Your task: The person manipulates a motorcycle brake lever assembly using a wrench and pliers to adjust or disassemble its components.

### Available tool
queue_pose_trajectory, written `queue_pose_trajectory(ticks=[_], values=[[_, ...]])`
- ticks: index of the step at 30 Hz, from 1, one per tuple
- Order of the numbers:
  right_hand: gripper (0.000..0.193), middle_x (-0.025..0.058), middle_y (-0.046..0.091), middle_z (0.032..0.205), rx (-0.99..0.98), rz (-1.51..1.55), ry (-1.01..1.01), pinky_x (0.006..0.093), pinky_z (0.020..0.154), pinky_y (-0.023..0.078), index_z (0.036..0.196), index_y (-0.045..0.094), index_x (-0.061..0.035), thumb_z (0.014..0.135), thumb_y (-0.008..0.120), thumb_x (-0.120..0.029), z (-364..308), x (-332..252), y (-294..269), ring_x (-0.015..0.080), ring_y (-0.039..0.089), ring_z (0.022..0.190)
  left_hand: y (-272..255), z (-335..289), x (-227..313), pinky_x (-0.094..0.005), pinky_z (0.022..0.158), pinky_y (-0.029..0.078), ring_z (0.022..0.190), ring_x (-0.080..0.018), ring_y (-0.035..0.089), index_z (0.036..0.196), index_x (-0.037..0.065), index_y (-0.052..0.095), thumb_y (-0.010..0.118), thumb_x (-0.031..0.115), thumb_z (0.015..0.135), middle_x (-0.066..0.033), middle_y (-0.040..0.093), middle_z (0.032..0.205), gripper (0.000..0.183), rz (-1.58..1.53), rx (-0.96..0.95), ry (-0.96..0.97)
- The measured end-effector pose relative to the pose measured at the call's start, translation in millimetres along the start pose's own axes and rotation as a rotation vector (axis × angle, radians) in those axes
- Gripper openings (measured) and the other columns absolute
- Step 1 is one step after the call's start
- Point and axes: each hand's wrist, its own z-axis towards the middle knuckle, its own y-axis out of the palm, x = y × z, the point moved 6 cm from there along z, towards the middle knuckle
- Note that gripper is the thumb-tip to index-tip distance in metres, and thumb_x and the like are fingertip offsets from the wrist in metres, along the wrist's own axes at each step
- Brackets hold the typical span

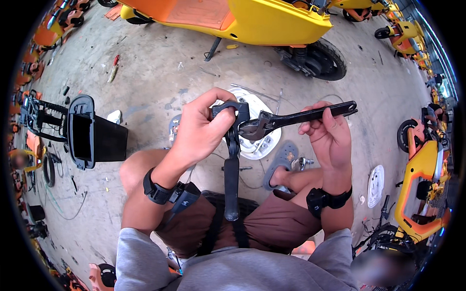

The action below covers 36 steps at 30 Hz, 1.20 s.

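Observation:
My left hand [206,121] is closed round the top of a black metal bracket with a long arm [232,182] that hangs down in front of my lap. Its exact kind I cannot tell. A black adjustable wrench [303,116] lies nearly level, its jaws against the bracket's right side just past my left fingers. Whether the jaws grip a nut there is hidden. Out at the handle's right end, my right hand [330,136] pinches the wrench between thumb and fingers. Below both hands, a white tray [274,140] on the floor holds small metal parts.
A yellow and orange scooter [272,22] stands on its kickstand ahead. To the left are a black bin-like box [109,140] and a black frame [46,116]. A red-handled tool [114,67] lies on the concrete. At right are a white tray [375,186] and a yellow scooter body [412,194].

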Motion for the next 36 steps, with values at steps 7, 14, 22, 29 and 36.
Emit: queue_pose_trajectory(ticks=[7, 14, 22, 29, 36], values=[[0.039, 0.0179, 0.067, 0.087, 0.357, -0.023, -0.004, 0.0336, 0.065, 0.052, 0.102, 0.060, -0.0007, 0.102, 0.039, -0.034, 0, 2, -9, 0.0212, 0.063, 0.068, -3, 0, 6, -0.0183, 0.045, 0.031, 0.054, 0.0019, 0.041, 0.097, -0.001, 0.060, 0.055, 0.004, 0.086, 0.0046, 0.056, 0.069, 0.013, -0.019, 0.019, -0.107], [0.037, 0.0144, 0.064, 0.084, 0.338, 0.002, 0.041, 0.0354, 0.069, 0.051, 0.093, 0.059, -0.0022, 0.101, 0.042, -0.034, -4, 3, -5, 0.0208, 0.058, 0.066, -7, -1, 6, -0.0178, 0.045, 0.031, 0.053, 0.0017, 0.041, 0.095, -0.001, 0.061, 0.058, 0.005, 0.081, 0.0037, 0.055, 0.067, 0.015, 0.138, 0.017, 0.098], [0.021, 0.0031, 0.052, 0.072, 0.257, -0.058, 0.029, 0.0243, 0.054, 0.041, 0.088, 0.054, -0.0014, 0.099, 0.051, -0.019, -5, 30, 11, 0.0095, 0.047, 0.055, 10, -2, 12, -0.0171, 0.050, 0.037, 0.060, 0.0006, 0.045, 0.095, -0.002, 0.061, 0.059, 0.003, 0.081, 0.0030, 0.057, 0.073, 0.015, 0.045, -0.082, 0.082], [0.031, -0.0009, 0.061, 0.076, 0.041, -0.479, 0.215, 0.0190, 0.059, 0.040, 0.107, 0.067, 0.0014, 0.084, 0.074, -0.018, -9, 56, 46, 0.0039, 0.052, 0.068, 28, -6, 7, -0.0178, 0.052, 0.038, 0.061, 0.0000, 0.046, 0.098, -0.002, 0.058, 0.057, 0.003, 0.084, 0.0020, 0.056, 0.073, 0.015, 0.045, -0.210, 0.051], [0.032, 0.0007, 0.058, 0.068, 0.176, -0.372, 0.252, 0.0195, 0.046, 0.030, 0.097, 0.066, 0.0035, 0.094, 0.061, -0.028, -5, 48, 29, 0.0027, 0.040, 0.049, 26, -5, 10, -0.0197, 0.043, 0.021, 0.047, -0.0023, 0.027, 0.110, 0.008, 0.045, 0.045, 0.008, 0.088, 0.0056, 0.037, 0.060, 0.022, -0.473, -0.393, -0.404]])
